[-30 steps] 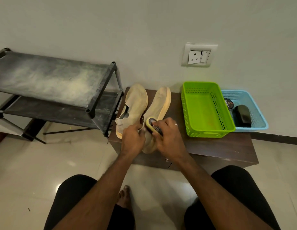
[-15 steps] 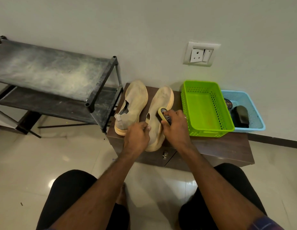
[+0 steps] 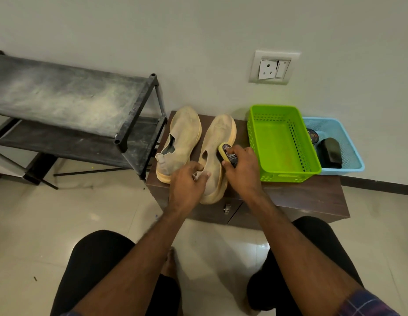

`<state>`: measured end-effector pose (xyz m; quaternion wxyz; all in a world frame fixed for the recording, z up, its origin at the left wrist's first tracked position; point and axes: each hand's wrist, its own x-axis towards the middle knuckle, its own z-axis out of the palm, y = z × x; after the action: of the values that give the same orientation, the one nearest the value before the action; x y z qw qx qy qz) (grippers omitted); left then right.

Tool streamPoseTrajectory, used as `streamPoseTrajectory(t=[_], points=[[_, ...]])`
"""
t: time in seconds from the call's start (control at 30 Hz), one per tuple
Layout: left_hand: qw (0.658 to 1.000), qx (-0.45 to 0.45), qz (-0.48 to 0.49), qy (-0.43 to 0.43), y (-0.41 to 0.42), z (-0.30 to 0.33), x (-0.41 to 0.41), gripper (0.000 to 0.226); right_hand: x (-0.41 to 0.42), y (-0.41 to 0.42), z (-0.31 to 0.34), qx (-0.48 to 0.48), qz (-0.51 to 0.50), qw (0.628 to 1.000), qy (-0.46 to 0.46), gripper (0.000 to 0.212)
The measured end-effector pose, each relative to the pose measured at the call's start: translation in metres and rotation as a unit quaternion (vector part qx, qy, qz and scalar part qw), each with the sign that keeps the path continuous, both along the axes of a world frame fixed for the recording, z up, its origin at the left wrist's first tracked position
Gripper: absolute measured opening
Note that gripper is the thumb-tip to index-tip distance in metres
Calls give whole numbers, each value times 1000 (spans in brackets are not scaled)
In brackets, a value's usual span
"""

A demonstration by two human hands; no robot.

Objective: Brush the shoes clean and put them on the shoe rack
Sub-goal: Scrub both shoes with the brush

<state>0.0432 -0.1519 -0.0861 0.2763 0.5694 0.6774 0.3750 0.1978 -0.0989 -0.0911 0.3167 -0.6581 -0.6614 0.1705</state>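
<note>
Gripping an oval yellow brush (image 3: 226, 153), right-hand fingers (image 3: 232, 153) scrub the knit shoe (image 3: 217, 142); left fingers (image 3: 201, 176) pinch its heel.

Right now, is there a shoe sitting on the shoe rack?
No, both shelves of the shoe rack show no shoes, and the two shoes lie on the brown cabinet beside it.

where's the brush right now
In the head view, the yellow brush is in the right hand, pressed on the right shoe atop the brown cabinet, just left of the green basket.
</note>
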Motion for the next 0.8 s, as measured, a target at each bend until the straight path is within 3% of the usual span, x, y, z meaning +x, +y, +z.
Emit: streamPoseTrajectory(t=[0.07,0.2,0.37,0.6,0.7,0.8], points=[[997,-31,47,-60,-9,2,-1,47,-1,-6,0,0,19,1000,10,33],[991,-52,107,-65,-18,-1,2,42,-1,-20,14,7,45,998,41,34],[990,-52,124,-32,-16,-2,4,31,-10,-59,18,-10,168,986,13,33],[996,-30,78,7,-15,-1,12,33,-4,-13,10,9,5,1000,0,34],[994,-41,97,-1,-12,-4,5,32,-1,-32,22,19,59,997,50,33],[994,-44,95,-7,-8,-4,5,32,-7,-50,22,-35,134,990,24,32]])
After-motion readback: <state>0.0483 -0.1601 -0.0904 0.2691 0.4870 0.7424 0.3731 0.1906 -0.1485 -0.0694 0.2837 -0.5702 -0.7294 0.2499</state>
